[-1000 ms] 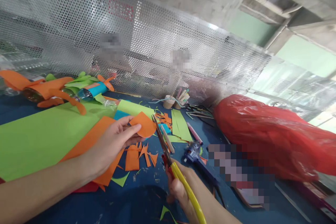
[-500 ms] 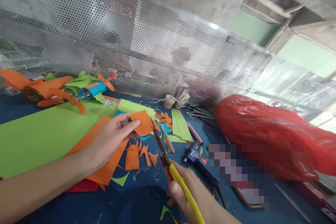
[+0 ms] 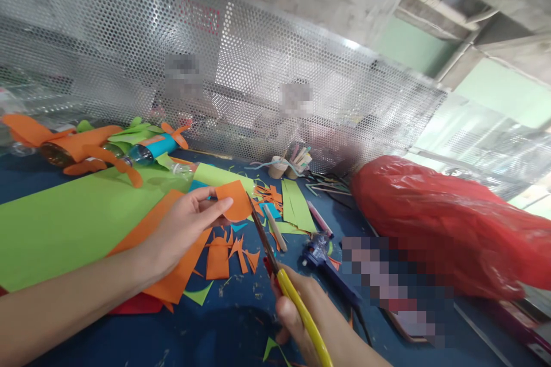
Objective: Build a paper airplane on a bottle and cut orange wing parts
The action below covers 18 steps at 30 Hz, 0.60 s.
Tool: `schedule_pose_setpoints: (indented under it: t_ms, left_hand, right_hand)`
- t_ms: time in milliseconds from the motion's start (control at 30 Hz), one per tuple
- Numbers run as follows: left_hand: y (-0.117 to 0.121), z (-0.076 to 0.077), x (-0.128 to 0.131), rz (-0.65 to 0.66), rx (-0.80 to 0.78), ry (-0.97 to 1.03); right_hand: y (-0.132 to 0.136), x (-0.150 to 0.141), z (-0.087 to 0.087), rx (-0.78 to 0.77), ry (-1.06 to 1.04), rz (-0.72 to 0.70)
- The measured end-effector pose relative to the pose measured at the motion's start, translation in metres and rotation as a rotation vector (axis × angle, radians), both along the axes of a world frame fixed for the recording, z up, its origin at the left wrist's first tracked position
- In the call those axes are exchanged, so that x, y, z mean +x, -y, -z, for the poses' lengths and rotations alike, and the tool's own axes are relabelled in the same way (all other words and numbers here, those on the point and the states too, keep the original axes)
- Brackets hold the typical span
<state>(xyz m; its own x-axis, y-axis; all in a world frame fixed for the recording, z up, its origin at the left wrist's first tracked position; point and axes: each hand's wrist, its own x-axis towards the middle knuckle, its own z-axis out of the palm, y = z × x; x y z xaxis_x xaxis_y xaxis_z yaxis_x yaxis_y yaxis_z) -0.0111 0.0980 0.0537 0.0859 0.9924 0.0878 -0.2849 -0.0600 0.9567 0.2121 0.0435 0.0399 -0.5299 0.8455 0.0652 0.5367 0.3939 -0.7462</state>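
My left hand (image 3: pixel 189 221) pinches a small orange paper piece (image 3: pixel 236 200) with a rounded lower edge, held above the table between thumb and fingers. My right hand (image 3: pixel 305 309) is wrapped round the handles of yellow-and-red scissors (image 3: pixel 297 304). The scissor blades (image 3: pixel 260 226) point up and away, their tips at the right edge of the orange piece; whether they touch it I cannot tell. Below lie orange paper scraps (image 3: pixel 218 258) and a green scrap (image 3: pixel 199 293). A larger orange sheet (image 3: pixel 172 275) is under my left wrist.
A large green sheet (image 3: pixel 73 218) covers the table's left. Bottles wrapped in orange paper (image 3: pixel 88 140) and blue paper (image 3: pixel 157 146) lie behind it. A blue glue gun (image 3: pixel 331 275) and a red plastic bag (image 3: pixel 430 212) are at right. Pots of sticks (image 3: pixel 297 166) stand before a perforated metal screen (image 3: pixel 267 69).
Very little differs. The orange piece has turned slightly in my left hand, and the scissors stay almost in the same place.
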Motion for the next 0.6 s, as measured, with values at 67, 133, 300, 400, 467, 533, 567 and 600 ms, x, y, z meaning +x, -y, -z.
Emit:
schedule_pose_setpoints:
  t_ms: [67, 133, 300, 400, 467, 533, 567, 600]
  left_hand:
    - [0.0, -0.001, 0.0, -0.011, 0.002, -0.042]
    - [0.0, 0.0, -0.001, -0.02, 0.018, -0.077]
    - [0.0, 0.003, -0.002, -0.032, 0.03, -0.115]
    - [0.0, 0.003, -0.001, -0.031, 0.033, -0.127]
    - [0.002, 0.0, 0.0, -0.027, 0.035, -0.124]
    - [0.003, -0.003, 0.001, -0.015, 0.037, -0.105]
    - [0.004, -0.004, 0.002, -0.006, 0.041, -0.091]
    - [0.005, -0.005, 0.002, 0.0, 0.045, -0.08]
  right_hand:
    - [0.0, 0.0, 0.001, -0.005, 0.007, -0.004]
    - [0.0, 0.0, 0.002, -0.007, 0.014, -0.001]
    - [-0.001, 0.001, -0.002, 0.036, 0.035, -0.033]
    - [0.0, 0.001, -0.008, 0.081, 0.057, -0.08]
    - [0.0, 0.001, -0.012, 0.103, 0.075, -0.083]
    - [0.001, 0.002, -0.014, 0.121, 0.084, -0.079]
    - [0.001, 0.002, -0.014, 0.127, 0.082, -0.078]
    - [0.001, 0.002, -0.014, 0.133, 0.077, -0.08]
